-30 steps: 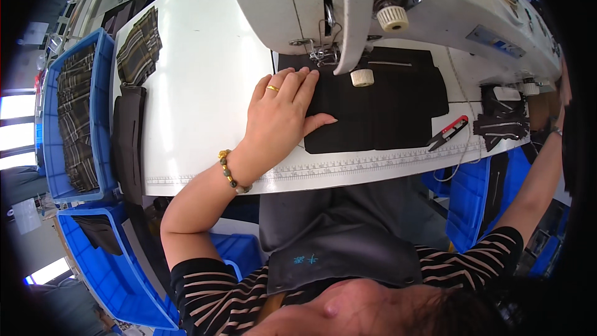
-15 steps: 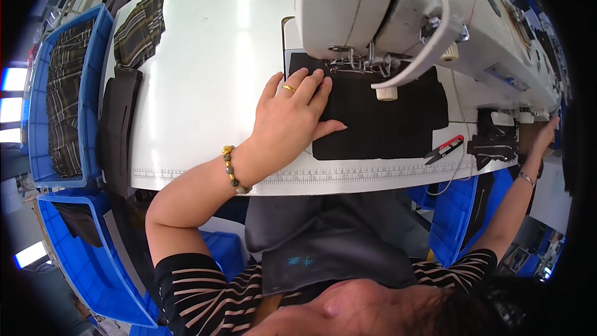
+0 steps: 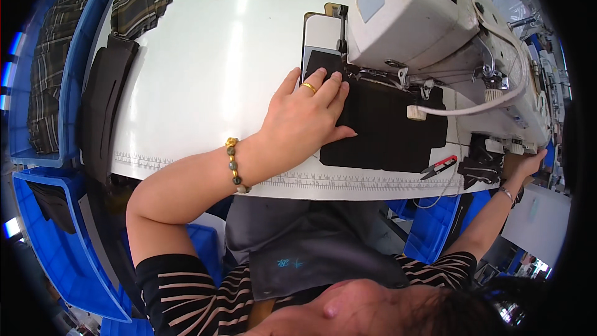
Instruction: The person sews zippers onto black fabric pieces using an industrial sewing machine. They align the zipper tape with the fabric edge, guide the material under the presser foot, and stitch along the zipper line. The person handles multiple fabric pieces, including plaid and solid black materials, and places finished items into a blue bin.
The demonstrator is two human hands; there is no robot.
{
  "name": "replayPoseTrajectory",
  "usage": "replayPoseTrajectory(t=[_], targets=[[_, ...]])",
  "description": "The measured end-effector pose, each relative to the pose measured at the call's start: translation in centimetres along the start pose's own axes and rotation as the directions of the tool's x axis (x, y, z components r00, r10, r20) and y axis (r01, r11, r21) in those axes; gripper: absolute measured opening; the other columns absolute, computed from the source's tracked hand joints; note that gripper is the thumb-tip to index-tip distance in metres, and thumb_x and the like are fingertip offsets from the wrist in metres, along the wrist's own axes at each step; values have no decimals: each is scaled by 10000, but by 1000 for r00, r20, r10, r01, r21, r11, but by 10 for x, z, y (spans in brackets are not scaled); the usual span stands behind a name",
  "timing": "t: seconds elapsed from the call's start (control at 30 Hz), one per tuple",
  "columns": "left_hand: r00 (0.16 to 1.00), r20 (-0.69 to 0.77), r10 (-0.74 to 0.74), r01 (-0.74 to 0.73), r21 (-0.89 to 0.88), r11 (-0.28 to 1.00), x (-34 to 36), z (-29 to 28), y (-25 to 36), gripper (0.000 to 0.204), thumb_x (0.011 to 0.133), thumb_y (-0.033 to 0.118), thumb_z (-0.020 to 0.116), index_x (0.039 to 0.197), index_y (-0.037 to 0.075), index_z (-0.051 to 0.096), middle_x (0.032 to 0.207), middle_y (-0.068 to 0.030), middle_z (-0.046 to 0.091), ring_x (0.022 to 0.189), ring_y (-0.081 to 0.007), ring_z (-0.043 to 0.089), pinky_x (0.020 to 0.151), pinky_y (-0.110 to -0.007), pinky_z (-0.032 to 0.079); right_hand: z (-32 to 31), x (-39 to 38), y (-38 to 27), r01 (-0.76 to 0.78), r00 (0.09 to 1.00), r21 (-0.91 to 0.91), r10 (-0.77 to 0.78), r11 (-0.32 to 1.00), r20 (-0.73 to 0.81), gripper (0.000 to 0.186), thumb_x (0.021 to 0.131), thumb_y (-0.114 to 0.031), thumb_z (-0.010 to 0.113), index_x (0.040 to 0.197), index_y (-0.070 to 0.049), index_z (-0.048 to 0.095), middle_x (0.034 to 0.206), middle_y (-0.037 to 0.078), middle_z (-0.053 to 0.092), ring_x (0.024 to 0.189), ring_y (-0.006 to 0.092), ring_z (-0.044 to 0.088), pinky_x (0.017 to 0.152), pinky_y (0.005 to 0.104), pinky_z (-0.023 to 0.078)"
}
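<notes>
My left hand (image 3: 308, 109) lies flat on a black fabric piece (image 3: 388, 130), fingers stretched out and thumb spread, a gold ring on one finger. The fabric rests on the bed of a white sewing machine (image 3: 410, 18), its far edge beneath the presser foot area, where the needle is hard to make out. At the far right, my right hand (image 3: 530, 167) reaches up to the machine's right end. Its fingers are mostly hidden there, so their grip does not show. Red-handled thread snips (image 3: 439, 167) lie to the right of the fabric's near corner.
A blue bin (image 3: 65, 143) with striped fabric pieces stands at the left, another blue bin (image 3: 68, 236) below it. Striped pieces (image 3: 144, 0) and dark pieces (image 3: 109, 99) lie along the table's left edge. Dark scraps (image 3: 482, 165) sit by the machine's right end.
The view has shifted and tilted, so the machine appears farther right with more of its head showing. My left hand stays flat on the black fabric; my right hand remains at the machine's right end.
</notes>
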State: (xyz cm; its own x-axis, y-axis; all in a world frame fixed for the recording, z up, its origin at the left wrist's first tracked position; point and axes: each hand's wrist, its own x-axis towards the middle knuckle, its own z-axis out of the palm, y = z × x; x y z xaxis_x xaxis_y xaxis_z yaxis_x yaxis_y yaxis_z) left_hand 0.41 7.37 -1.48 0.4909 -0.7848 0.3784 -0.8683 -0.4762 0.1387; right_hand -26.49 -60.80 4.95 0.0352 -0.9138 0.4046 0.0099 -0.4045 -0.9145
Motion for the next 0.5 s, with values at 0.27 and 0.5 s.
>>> replayPoseTrajectory(t=[0.27,0.5], targets=[[999,-39,-7,6,-31,1000,-2,4,-2,689,830,554,799,1328,83,724,1399,-54,664,1295,-261,634,1108,-500,497,-14,101,-51,274,955,-466,-181,842,234,587,1080,-466,605,1317,58,720,1282,162,740,1137,249,690,998,341,518],[999,3,-35,35,-51,998,-3,5,0,687,822,540,801,1317,70,727,1364,-29,668,1310,-249,616,1124,-488,479,-1,50,-27,314,948,-498,-293,809,122,587,1100,-449,540,1312,70,712,1295,195,742,1158,289,686,1021,394,510]])
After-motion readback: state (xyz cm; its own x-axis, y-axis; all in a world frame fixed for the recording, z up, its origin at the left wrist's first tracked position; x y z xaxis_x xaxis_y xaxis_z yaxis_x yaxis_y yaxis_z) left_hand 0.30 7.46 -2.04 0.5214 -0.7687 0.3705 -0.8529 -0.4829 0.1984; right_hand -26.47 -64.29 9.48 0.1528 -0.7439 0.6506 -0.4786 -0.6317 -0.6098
